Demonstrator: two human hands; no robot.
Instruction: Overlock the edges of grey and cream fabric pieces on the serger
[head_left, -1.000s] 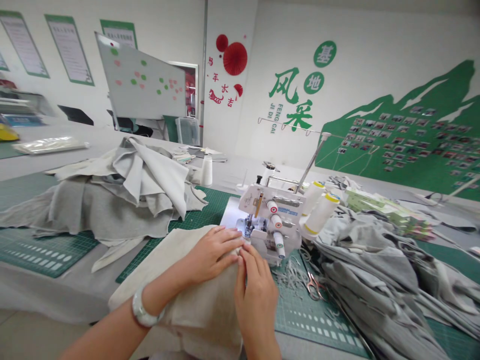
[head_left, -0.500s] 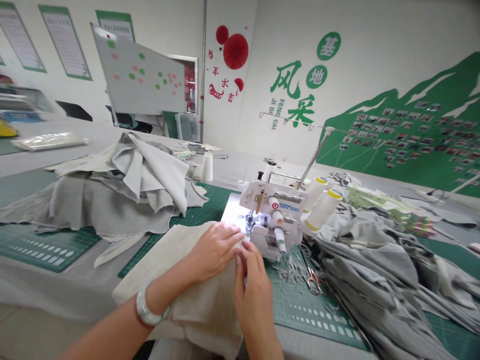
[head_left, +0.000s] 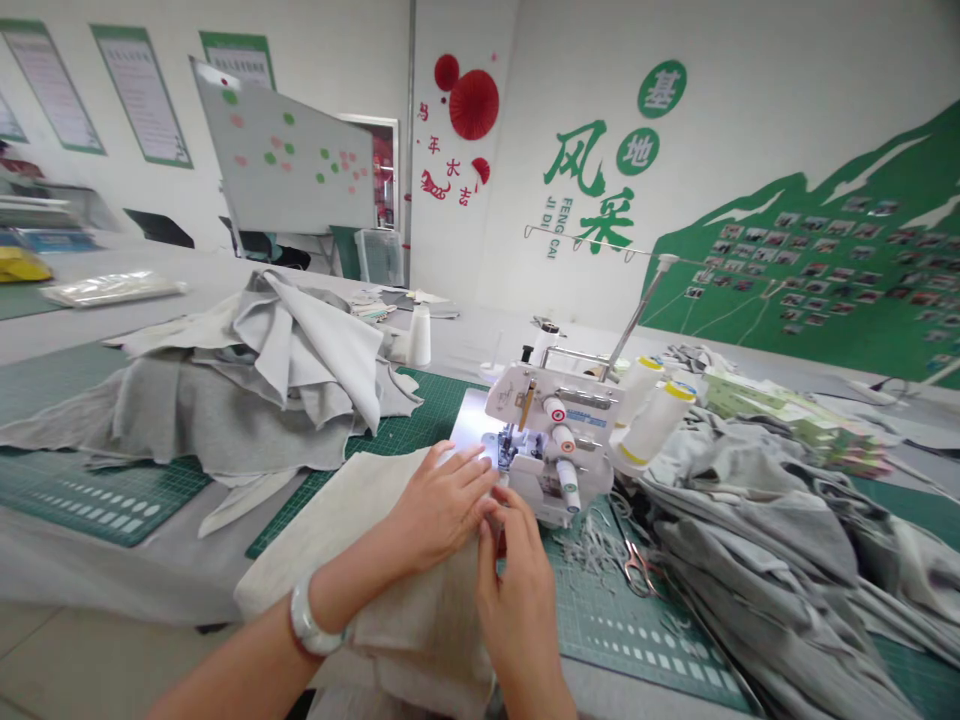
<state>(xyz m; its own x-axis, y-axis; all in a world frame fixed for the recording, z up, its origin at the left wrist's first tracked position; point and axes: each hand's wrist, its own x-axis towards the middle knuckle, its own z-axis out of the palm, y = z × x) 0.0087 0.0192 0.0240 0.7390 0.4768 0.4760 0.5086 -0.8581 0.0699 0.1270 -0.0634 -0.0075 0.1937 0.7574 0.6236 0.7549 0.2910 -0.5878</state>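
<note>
Cream fabric (head_left: 330, 530) hangs over the table's front edge and reaches up to the lit needle area of a white overlock sewing machine (head_left: 551, 425). My left hand (head_left: 439, 505), with a pale bangle (head_left: 306, 615) on its wrist, lies on the fabric with fingers stretched toward the presser foot. Close beside it, my right hand (head_left: 517, 580) pinches the fabric's right edge between thumb and fingers, just in front of the machine. The fabric's edge under the fingertips is mostly hidden.
Left of the machine, grey and white cloth pieces (head_left: 255, 380) are heaped on green cutting mats (head_left: 97, 495). To the right are scissors (head_left: 637, 570), thread trimmings (head_left: 596, 540) and a large grey fabric pile (head_left: 757, 540). Thread cones (head_left: 656, 425) stand behind the machine.
The view has shifted slightly, so everything sits a little further right and lower. My left fingers are somewhat more spread; my right hand keeps its pinch on the fabric edge.
</note>
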